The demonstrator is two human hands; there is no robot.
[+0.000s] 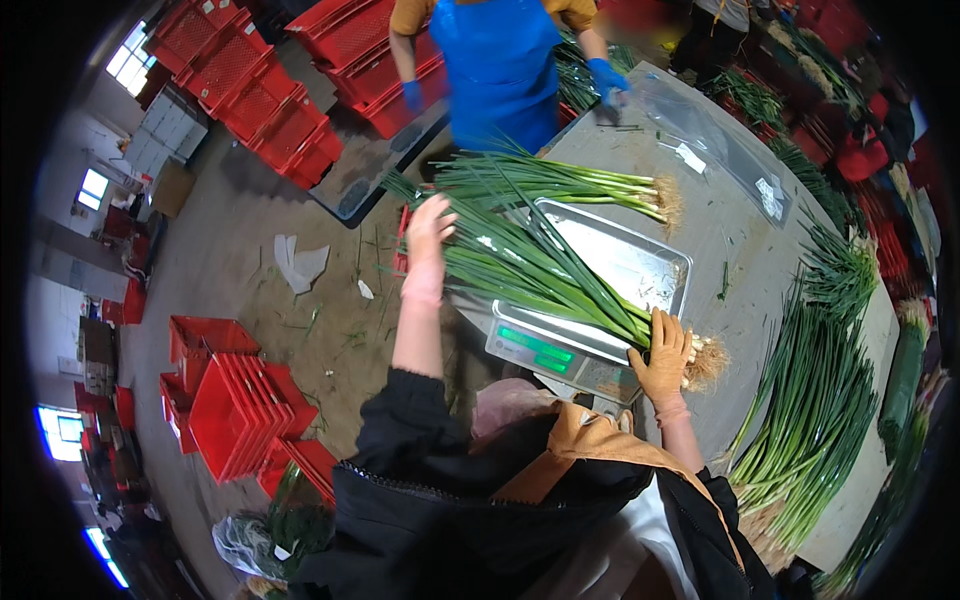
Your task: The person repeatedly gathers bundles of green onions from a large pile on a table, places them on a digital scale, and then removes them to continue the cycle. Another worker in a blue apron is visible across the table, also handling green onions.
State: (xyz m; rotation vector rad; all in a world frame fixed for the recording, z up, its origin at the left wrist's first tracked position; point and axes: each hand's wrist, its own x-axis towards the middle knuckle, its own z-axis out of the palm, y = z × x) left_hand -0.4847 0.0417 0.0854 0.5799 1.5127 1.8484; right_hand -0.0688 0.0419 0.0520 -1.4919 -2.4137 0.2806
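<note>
A bunch of green onions (525,274) lies slantwise across the steel pan (600,240) of a digital scale, roots at the right and leaves hanging past the pan's left side. My left hand (430,225) is around the leaves near their tips; its thumb is hidden. At the white stem ends, my right hand (664,360), in a tan glove, grips the bunch just above the roots (706,361). The scale's panel (534,351) has lit green displays. Behind the pan, a second bunch of green onions (600,186) lies with its roots to the right.
Across the table (750,292) stands a person in a blue apron (495,75) and blue gloves. More green onions (817,405) are heaped at the right. Clear plastic sheeting (712,142) lies at the back. Red crates (240,420) stand stacked on the floor at left.
</note>
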